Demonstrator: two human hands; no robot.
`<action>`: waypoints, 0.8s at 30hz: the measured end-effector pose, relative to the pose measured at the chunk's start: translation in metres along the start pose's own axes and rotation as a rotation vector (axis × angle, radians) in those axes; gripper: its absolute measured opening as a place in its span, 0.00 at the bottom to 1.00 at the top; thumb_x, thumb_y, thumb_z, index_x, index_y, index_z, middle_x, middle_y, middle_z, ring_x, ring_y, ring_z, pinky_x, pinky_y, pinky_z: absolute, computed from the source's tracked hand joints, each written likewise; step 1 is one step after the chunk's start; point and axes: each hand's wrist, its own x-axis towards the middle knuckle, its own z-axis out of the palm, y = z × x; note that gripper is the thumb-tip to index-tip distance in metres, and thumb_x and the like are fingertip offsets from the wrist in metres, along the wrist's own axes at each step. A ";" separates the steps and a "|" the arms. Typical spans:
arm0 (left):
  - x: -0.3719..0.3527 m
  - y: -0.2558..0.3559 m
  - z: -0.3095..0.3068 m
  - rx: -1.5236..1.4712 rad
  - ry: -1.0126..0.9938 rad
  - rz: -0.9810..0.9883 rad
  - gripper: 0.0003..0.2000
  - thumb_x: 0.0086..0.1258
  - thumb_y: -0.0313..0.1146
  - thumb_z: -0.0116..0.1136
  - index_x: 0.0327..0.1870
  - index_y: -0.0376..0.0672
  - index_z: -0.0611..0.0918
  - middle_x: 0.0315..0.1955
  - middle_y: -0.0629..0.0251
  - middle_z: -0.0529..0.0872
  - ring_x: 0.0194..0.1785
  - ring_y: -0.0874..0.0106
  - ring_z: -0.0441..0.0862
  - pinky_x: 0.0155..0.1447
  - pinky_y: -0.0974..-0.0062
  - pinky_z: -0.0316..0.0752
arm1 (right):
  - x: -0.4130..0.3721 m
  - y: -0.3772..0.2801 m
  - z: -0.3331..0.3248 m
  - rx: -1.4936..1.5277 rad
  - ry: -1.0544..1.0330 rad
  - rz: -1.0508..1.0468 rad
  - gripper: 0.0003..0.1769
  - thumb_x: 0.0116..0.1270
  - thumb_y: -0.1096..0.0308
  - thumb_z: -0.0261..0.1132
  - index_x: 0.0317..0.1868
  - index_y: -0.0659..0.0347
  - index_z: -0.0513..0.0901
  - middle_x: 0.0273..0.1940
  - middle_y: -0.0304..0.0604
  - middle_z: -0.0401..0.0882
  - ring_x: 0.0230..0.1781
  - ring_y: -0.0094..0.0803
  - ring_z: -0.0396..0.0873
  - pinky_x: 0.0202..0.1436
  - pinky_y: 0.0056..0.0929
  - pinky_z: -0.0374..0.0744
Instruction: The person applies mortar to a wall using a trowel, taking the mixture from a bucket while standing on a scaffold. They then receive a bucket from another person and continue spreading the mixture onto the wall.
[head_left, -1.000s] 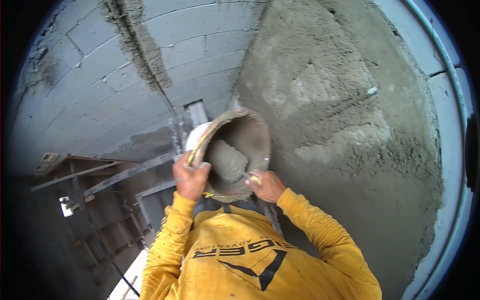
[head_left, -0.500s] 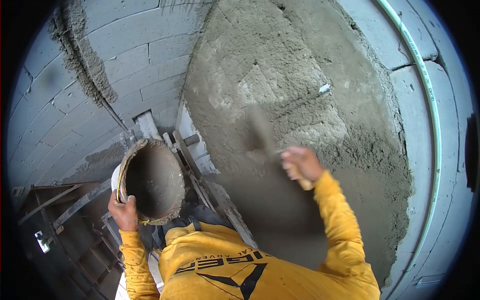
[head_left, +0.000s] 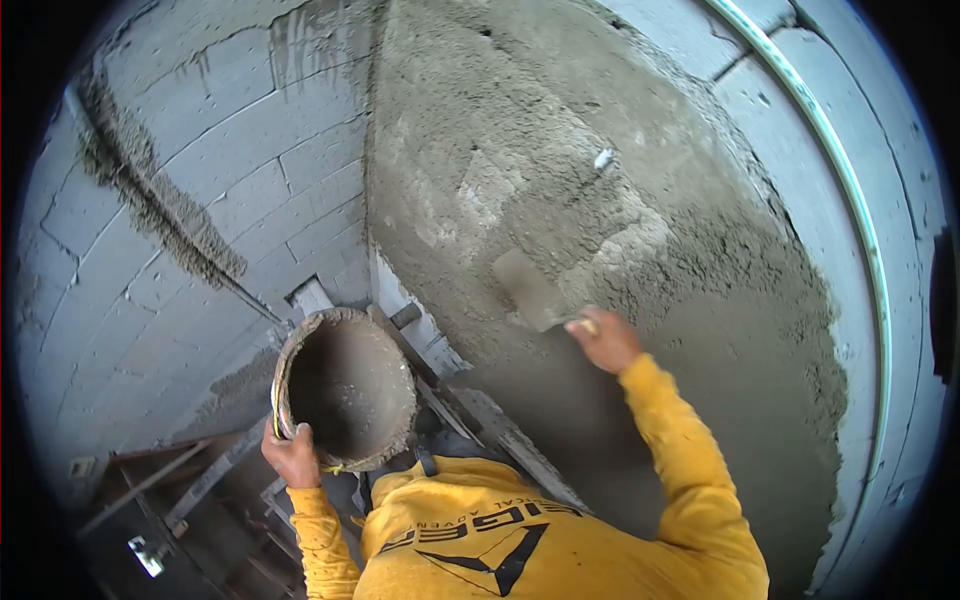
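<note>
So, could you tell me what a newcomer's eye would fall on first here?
The broad patch of rough grey mortar covering the block wall, centre and right. Against it, the right hand holds a trowel, while the left hand grips a mortar-crusted bucket by its rim at lower left.

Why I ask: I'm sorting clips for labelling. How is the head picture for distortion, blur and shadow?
Head view: strong fisheye, so the block courses and the pale pipe bow and the corners go black; daylight is even, no glare; the trowel in the right hand looks slightly smeared; the inside of the pan and the scaffold lie in shadow.
</note>
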 end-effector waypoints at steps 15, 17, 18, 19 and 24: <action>-0.007 -0.020 -0.011 0.045 -0.030 0.060 0.18 0.54 0.19 0.61 0.48 0.29 0.80 0.38 0.64 0.81 0.39 0.72 0.76 0.48 0.72 0.75 | -0.028 -0.002 -0.060 -0.025 0.359 0.040 0.20 0.68 0.56 0.67 0.51 0.64 0.85 0.41 0.60 0.87 0.43 0.61 0.85 0.48 0.53 0.82; -0.006 -0.020 -0.013 0.057 -0.030 0.058 0.17 0.53 0.20 0.60 0.47 0.29 0.80 0.35 0.65 0.81 0.36 0.73 0.75 0.44 0.73 0.75 | -0.037 -0.006 -0.076 -0.069 0.383 0.038 0.18 0.68 0.57 0.67 0.49 0.63 0.86 0.41 0.57 0.88 0.42 0.59 0.85 0.47 0.52 0.81; -0.005 -0.035 -0.020 0.056 -0.027 0.035 0.17 0.52 0.20 0.59 0.46 0.29 0.80 0.34 0.66 0.80 0.34 0.74 0.74 0.43 0.74 0.74 | -0.041 -0.006 -0.078 -0.098 0.391 0.033 0.17 0.68 0.57 0.67 0.48 0.63 0.86 0.41 0.56 0.88 0.42 0.58 0.85 0.46 0.52 0.81; -0.001 -0.028 -0.019 0.052 -0.022 0.020 0.17 0.52 0.20 0.58 0.45 0.29 0.80 0.34 0.66 0.80 0.33 0.74 0.74 0.41 0.75 0.73 | -0.044 0.002 -0.069 -0.182 0.508 -0.035 0.15 0.68 0.58 0.68 0.43 0.62 0.85 0.42 0.53 0.88 0.40 0.54 0.85 0.45 0.51 0.80; -0.010 -0.010 -0.018 -0.040 0.060 -0.002 0.12 0.50 0.20 0.57 0.38 0.31 0.78 0.30 0.70 0.75 0.30 0.76 0.69 0.35 0.77 0.68 | -0.052 -0.002 -0.075 -0.290 0.617 -0.132 0.14 0.68 0.60 0.68 0.42 0.63 0.84 0.42 0.52 0.87 0.33 0.52 0.85 0.37 0.48 0.81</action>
